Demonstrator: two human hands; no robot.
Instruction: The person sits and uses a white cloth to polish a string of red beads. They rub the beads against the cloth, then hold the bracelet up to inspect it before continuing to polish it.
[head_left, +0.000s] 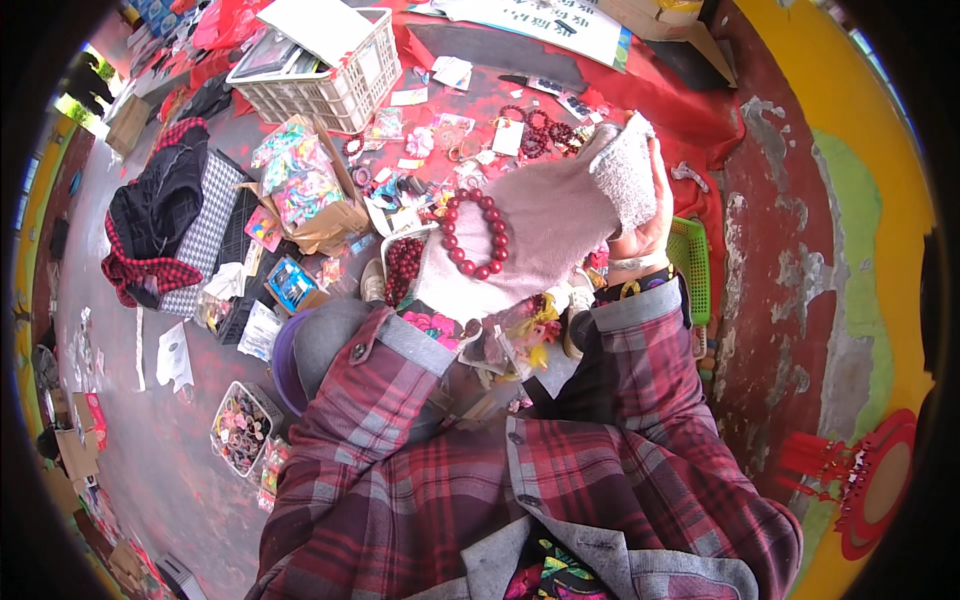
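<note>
A greyish-pink cloth [555, 225] with a fuzzy pale-grey underside is spread out in front of me. Lying on its left half is a bracelet of round dark-red beads [476, 234]. My right hand [648, 222] grips the cloth's far right end, where the fuzzy side folds over. My left hand is hidden under the near left part of the cloth; only the sleeve cuff [415, 340] shows clearly, so its fingers cannot be made out. A white basket [388, 245] of red bead bracelets [404, 264] stands just left of the cloth.
A cardboard box [335, 215] of colourful packets stands left, with a white crate [345, 95] beyond it. More bead bracelets [545, 130] lie on the red ground. A small basket of trinkets [243, 430] sits lower left. A green basket [688, 270] stands near the peeling wall [785, 260].
</note>
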